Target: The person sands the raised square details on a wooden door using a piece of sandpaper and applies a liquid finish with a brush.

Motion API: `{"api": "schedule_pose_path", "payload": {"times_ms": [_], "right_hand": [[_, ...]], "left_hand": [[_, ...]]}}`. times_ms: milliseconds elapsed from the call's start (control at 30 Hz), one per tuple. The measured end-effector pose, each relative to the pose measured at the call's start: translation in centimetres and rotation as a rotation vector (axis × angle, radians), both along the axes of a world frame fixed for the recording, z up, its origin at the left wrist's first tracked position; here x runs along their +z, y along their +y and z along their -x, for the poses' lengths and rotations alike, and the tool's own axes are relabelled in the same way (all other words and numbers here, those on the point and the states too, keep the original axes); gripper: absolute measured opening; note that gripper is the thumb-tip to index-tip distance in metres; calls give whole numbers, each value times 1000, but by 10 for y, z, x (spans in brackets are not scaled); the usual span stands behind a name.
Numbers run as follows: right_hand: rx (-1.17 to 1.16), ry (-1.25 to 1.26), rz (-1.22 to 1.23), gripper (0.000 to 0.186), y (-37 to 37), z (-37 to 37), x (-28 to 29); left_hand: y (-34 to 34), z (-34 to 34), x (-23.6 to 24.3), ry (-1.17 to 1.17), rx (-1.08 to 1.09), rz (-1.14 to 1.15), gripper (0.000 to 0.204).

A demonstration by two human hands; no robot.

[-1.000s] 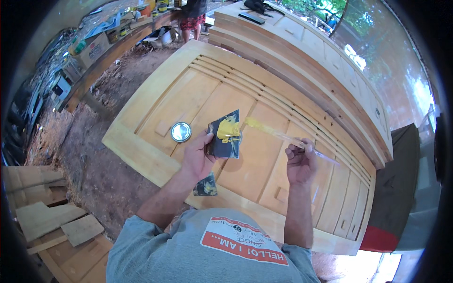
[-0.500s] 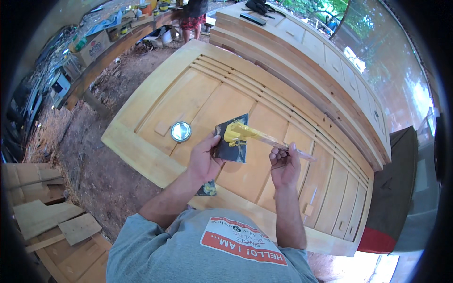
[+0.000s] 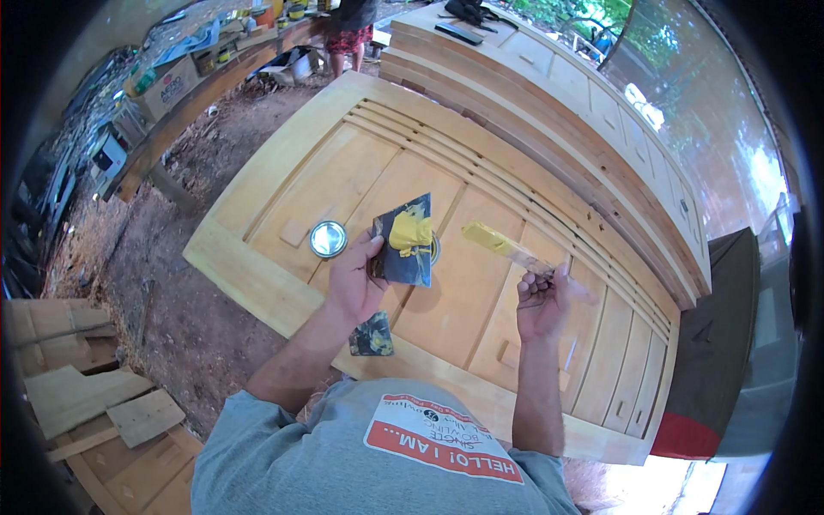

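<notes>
My left hand [image 3: 354, 276] grips a dark, flat square plate [image 3: 386, 266] by its near-left edge. A thick lump of yellow paste [image 3: 410, 232] sits on that plate. With pinched fingers, my right hand [image 3: 542, 300] holds a flat stick [image 3: 519, 253], its far end coated in the same yellow. A gap separates stick and plate. Both are held above a pale wooden door [image 3: 442, 313]. Just behind the plate shows the rim of a round can [image 3: 436, 251], mostly hidden. Left of it lies a shiny round metal lid [image 3: 328, 239]. A second dark, smeared plate [image 3: 372, 336] rests at the door's near edge.
Small wooden blocks [image 3: 294, 233] lie on the door. Stacked doors [image 3: 549, 120] stand beyond it, bearing a dark flat case [image 3: 459, 34]. A cluttered bench [image 3: 184, 103] runs at far left, near a standing person [image 3: 350, 34]. Wood scraps [image 3: 90, 395] lie at lower left.
The stick has come away from the plate, moving right with my right hand. My left hand and plate have shifted slightly left, leaving the paste on the plate and uncovering part of the can.
</notes>
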State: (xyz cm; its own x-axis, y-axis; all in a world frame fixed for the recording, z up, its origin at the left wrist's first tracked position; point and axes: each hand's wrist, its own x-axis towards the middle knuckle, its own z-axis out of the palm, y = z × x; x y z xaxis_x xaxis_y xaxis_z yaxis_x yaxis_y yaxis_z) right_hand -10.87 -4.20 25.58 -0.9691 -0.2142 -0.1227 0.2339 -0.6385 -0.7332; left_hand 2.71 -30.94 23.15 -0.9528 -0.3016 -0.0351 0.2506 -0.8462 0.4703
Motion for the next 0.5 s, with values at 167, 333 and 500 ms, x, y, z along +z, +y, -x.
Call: {"api": "schedule_pose_path", "payload": {"times_ms": [167,333,500], "right_hand": [[53,-87,-29,30,-29,-14,9],[74,-165,-80,30,-44,-21,5],[-2,-222,-99,24,-35,-14,-3]], "left_hand": [[17,4,-10,-41,-52,-78,40],[26,7,0,-61,-46,-110,40],[19,1,3,-65,-24,-67,39]]}}
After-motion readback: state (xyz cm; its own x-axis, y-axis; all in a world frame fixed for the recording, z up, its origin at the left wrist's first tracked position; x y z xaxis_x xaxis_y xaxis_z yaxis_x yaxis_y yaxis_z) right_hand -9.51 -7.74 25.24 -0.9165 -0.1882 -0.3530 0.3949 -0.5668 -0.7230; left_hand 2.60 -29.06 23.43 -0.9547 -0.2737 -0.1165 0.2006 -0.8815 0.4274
